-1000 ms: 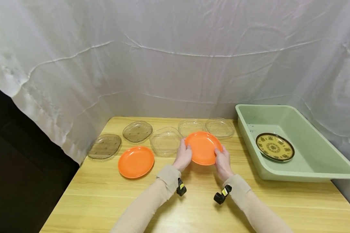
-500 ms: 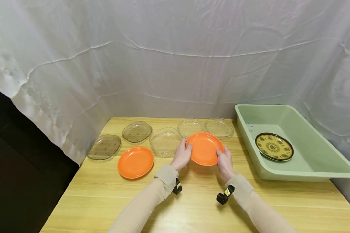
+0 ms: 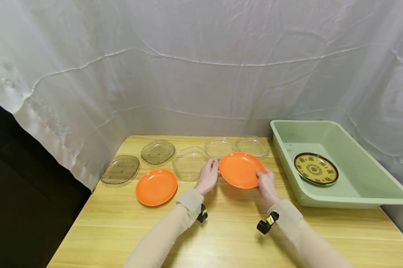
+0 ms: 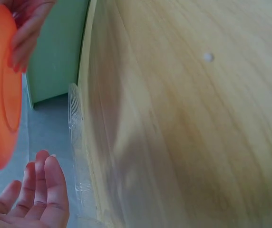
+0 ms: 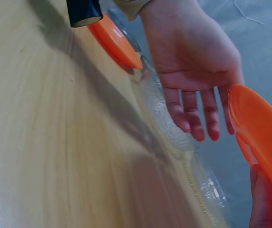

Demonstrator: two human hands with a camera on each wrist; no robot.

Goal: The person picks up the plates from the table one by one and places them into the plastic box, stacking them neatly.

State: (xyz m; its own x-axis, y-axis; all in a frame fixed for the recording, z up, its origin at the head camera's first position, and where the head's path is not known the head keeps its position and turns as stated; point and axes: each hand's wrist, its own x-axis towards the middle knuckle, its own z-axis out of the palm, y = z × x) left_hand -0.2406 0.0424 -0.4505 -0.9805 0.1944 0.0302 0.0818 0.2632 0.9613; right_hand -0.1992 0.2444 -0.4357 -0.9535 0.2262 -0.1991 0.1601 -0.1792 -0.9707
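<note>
An orange plate (image 3: 240, 169) is held up over the table, slightly tilted, with my right hand (image 3: 267, 186) pinching its right rim. Thumb on top, fingers beneath: that is how the right hand (image 4: 29, 33) holds it in the left wrist view. My left hand (image 3: 208, 176) is beside the plate's left rim, palm up with loosely straight fingers. A gap separates the left hand (image 4: 36, 199) from the plate in the left wrist view. A second orange plate (image 3: 156, 187) lies on the table to the left.
Clear glass plates (image 3: 190, 163) line the back of the wooden table (image 3: 221, 242). Two brownish glass plates (image 3: 120, 169) lie at the left. On the right, a green basin (image 3: 355, 203) contains a yellow patterned plate (image 3: 316, 169) with a dark rim. A grey curtain hangs behind.
The orange plate has shifted right with my right hand and tipped flatter. My left hand has let go of its left rim and stayed behind.
</note>
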